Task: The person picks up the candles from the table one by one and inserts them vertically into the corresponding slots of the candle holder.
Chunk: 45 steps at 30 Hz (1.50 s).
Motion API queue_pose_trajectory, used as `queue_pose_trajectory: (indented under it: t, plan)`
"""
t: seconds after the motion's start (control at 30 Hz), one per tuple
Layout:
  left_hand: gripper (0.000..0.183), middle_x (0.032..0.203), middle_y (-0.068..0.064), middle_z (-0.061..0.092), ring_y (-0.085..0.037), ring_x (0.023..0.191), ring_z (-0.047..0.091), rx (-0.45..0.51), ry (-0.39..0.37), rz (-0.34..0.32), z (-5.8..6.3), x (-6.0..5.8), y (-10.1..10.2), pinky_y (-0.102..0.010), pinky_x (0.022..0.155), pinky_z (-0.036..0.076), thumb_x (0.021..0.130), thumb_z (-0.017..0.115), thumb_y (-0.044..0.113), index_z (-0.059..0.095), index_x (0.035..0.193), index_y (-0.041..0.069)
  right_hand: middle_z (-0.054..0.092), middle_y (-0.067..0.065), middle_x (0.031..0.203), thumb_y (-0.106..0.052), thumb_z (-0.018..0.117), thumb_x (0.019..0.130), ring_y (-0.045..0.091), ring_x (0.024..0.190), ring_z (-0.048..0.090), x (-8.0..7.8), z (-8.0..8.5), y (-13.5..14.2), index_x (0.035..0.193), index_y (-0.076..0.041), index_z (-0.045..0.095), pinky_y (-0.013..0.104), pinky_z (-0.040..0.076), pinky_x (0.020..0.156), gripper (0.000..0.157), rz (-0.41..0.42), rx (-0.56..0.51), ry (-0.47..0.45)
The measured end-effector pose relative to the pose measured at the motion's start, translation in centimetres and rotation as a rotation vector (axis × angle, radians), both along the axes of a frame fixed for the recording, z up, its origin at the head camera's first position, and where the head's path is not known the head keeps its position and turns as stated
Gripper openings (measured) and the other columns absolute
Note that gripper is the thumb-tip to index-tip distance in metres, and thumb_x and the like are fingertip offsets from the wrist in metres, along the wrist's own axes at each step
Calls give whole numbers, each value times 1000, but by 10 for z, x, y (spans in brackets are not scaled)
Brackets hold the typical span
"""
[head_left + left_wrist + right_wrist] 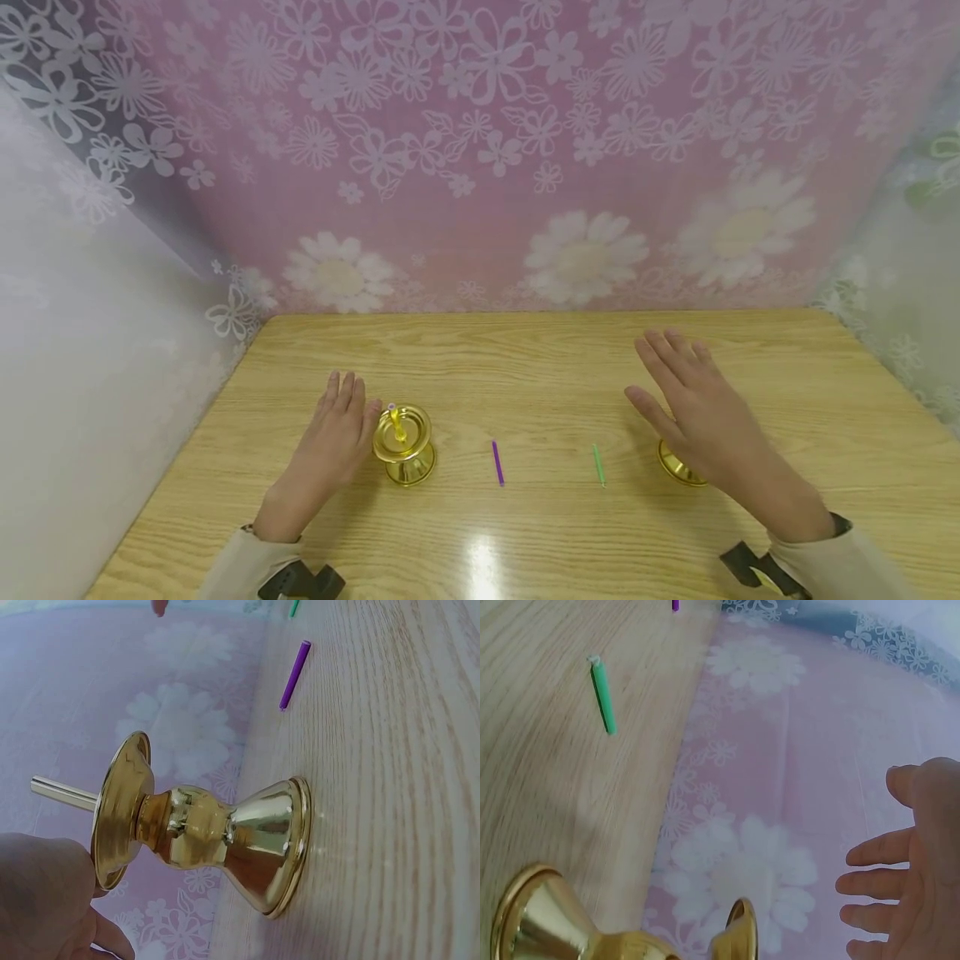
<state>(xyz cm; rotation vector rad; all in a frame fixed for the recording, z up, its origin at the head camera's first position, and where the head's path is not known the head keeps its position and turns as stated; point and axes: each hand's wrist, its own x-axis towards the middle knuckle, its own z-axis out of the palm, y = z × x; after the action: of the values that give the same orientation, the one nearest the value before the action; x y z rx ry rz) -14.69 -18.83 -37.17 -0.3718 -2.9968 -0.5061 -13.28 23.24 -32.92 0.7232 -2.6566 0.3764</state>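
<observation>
Beside the left gold candlestick [411, 468] is my left hand [326, 458], its fingers extended and the thumb right at the dish rim. In the left wrist view that candlestick [199, 825] stands upright on its flared base, a thin tube rising from its dish. My right hand [705, 421] hovers with spread fingers over a second gold candlestick [678, 468] and hides most of it in the head view. The right wrist view shows the hand's fingers straight and apart from this candlestick [547, 919].
Between the candlesticks, a thin purple candle [498, 463] and a thin green candle [599, 467] lie on the wooden table [480, 375]. A pink floral curtain [465, 208] hangs behind the table, with pale sheets at both sides.
</observation>
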Motion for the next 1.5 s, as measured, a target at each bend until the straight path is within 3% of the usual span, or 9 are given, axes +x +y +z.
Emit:
queue_pose_trajectory:
  t: [0.33,0.8,1.03,1.5]
  plan:
    - [64,149,-38,20,-50,141,6,-3,-13,4,0,0,2,-62,111,17,108,22,34,25,141,-21,34,28,149,-34,49,102,42,141,24,0,-6,-17,145,5,37,49,7,118,60,26,-14,15]
    - [62,149,-37,21,-50,141,8,-53,30,9,0,-1,1,-60,112,15,108,25,32,26,141,-20,33,24,151,-39,48,101,40,141,26,-2,-8,-34,146,5,36,48,12,118,64,-4,-2,-39]
    - [62,150,-36,20,-49,142,8,-55,23,13,1,1,1,-60,113,13,107,25,32,25,142,-20,31,24,152,-39,46,102,41,141,25,-3,-11,-48,146,7,34,46,12,118,65,2,6,-108]
    - [61,149,-36,22,-49,142,9,-61,36,9,2,1,2,-60,113,14,107,26,31,26,141,-20,34,23,151,-43,43,102,39,141,27,-3,-25,-62,146,5,37,53,21,114,65,-8,28,-158]
